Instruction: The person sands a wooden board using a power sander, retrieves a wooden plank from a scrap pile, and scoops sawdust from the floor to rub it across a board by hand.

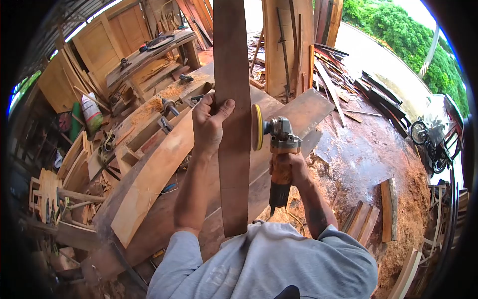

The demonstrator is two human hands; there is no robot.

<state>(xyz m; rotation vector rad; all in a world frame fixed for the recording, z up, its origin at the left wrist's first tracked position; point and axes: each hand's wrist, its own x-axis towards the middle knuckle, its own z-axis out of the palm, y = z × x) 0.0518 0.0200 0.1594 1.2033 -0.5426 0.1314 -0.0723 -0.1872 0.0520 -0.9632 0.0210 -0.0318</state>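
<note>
My left hand (210,119) grips a long dark wooden board (234,149) by its left edge, with the thumb lying on its face. The board stands upright in front of me, its lower end near my shirt. My right hand (291,167) is wrapped round the body of an orange and black angle grinder (281,174). On the grinder's head sits a yellow-rimmed round pad (257,127), facing the board's right edge and very close to it; whether they touch I cannot tell.
A workbench (199,219) below me bears a pale curved plank (154,184) on the left. Clamps (170,106) lie beyond it. Wood scraps and sawdust (408,219) cover the floor at right. Doors lean at back left; a motorcycle (433,142) stands far right.
</note>
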